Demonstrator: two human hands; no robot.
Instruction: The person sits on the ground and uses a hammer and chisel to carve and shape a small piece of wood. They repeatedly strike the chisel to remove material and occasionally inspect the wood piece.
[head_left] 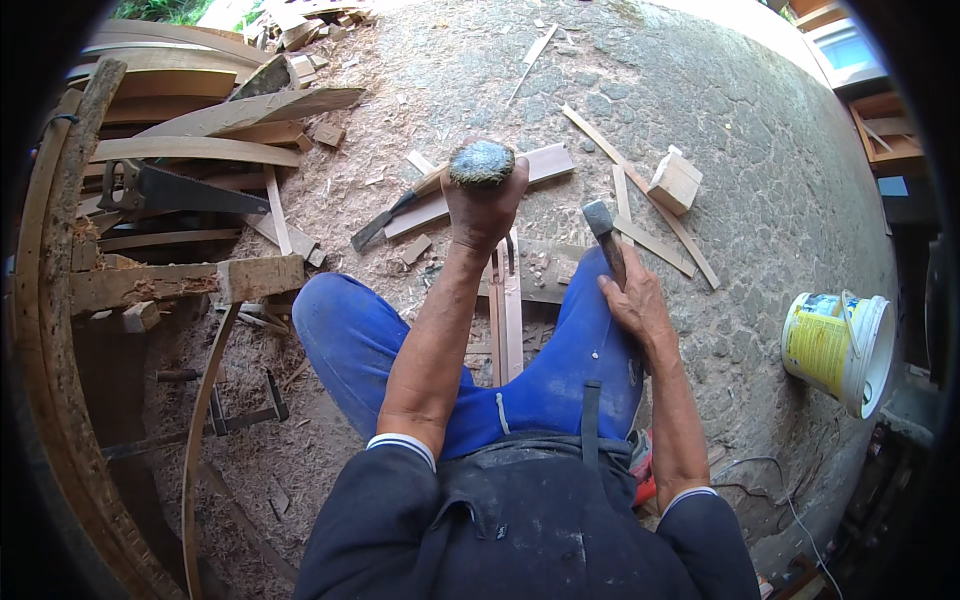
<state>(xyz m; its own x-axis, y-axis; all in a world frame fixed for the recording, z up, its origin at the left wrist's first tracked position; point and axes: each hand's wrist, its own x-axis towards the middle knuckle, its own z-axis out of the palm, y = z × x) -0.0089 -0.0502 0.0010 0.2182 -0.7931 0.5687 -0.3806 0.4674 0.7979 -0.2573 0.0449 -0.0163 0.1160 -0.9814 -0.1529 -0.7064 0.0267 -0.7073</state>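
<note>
- Concrete floor point(760, 190), rough and cracked, is strewn with shavings and offcuts.
- Curved boards point(225, 152) are stacked at the upper left.
- Blue trousers point(345, 325) are worn by the seated person, the knees spread wide, with narrow wooden strips point(514, 320) set lengthwise between the legs.
- A white bucket point(814, 340) with a yellow label is seen at the far right.
- A handsaw point(205, 192) is laid beside the boards.
- A hammer point(600, 220) is gripped by its handle in the right hand point(640, 302), fingers curled around it; its head is seen just beyond the right knee.
- A wooden-butted tool point(482, 163) is clasped in the tight fist of the left hand point(483, 218), its worn, rounded end turned upward, above the far end of the strips.
- A chisel point(378, 228) is seen left of that fist, its handle partly hidden.
</note>
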